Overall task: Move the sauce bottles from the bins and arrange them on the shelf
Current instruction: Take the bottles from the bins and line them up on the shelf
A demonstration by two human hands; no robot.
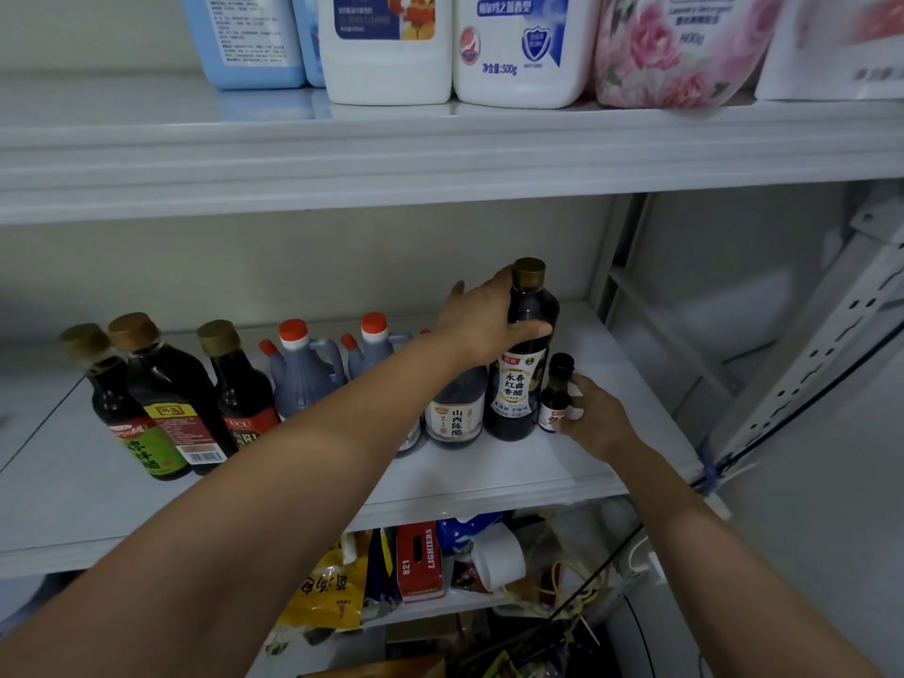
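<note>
Ok, my left hand (482, 325) grips the tall gold-capped vinegar bottle (526, 384) at its shoulder, upright on the middle shelf (489, 474) right of the other bottles (303, 374), right hand (599, 415) pinches the small dark bottle (556, 393) just beside it
</note>
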